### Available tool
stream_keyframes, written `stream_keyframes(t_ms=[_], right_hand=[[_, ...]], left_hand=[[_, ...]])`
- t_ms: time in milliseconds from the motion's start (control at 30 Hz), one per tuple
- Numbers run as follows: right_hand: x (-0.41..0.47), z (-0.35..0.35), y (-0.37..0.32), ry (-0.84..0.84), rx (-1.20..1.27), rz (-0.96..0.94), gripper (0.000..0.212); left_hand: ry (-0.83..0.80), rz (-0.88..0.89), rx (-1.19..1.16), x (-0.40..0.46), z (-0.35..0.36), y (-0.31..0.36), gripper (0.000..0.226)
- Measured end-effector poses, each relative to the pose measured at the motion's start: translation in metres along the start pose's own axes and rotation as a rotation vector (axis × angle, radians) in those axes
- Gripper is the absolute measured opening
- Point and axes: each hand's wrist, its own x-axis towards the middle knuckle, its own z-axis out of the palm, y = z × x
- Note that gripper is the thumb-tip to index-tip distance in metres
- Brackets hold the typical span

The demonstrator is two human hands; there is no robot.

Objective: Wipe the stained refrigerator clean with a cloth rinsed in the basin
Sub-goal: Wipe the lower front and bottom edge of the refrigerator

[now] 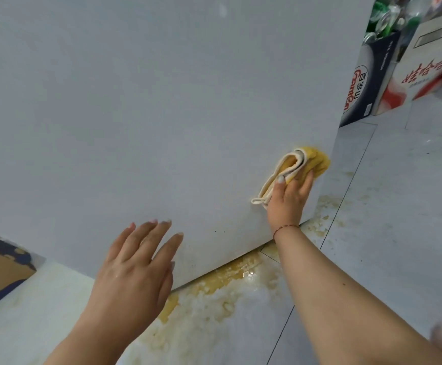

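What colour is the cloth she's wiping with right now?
Yellow with a cream-white edge, seen in the head view: the cloth under the right hand.

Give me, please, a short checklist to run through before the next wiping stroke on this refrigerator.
1. Cloth in hand: ok. The right hand presses the yellow cloth against the refrigerator side.
2. Cloth clean enough: not ok. It looks stained yellow; a rinse may be due.
3. Left hand clear of the stroke: ok. It is open, low on the panel, apart from the cloth.
4. Panel stains: cannot tell. Only a few small dark specks show near the bottom edge.
5. Floor underfoot: not ok. A yellowish spill lies along the refrigerator's base.
6. Basin within reach: cannot tell. It is not in view.
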Motion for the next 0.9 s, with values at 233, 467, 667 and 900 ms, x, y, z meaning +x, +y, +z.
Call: stream_keyframes(t_ms=[233,467,667,900], right_hand=[[-0.007,0.043,0.022,0.091,0.468,0.83,0.06],[-0.12,0.129,0.019,-0.21,0.619,1.114,0.092],[-0.119,0.097,-0.047,-0.131,0.526,0.891,0.056],[-0.045,0.051,-0.03,0.027,0.447,0.56,0.058]], left_hand=[[-0.084,0.013,-0.048,-0.017,-0.002,-0.006,0.037],[-0.248,0.042,-0.087,-0.031,0.002,-0.014,0.033],[-0.254,0.04,-0.09,-0.023,0.005,-0.008,0.027],[-0.194,0.045,-0.034,-0.006,0.015,0.007,0.045]])
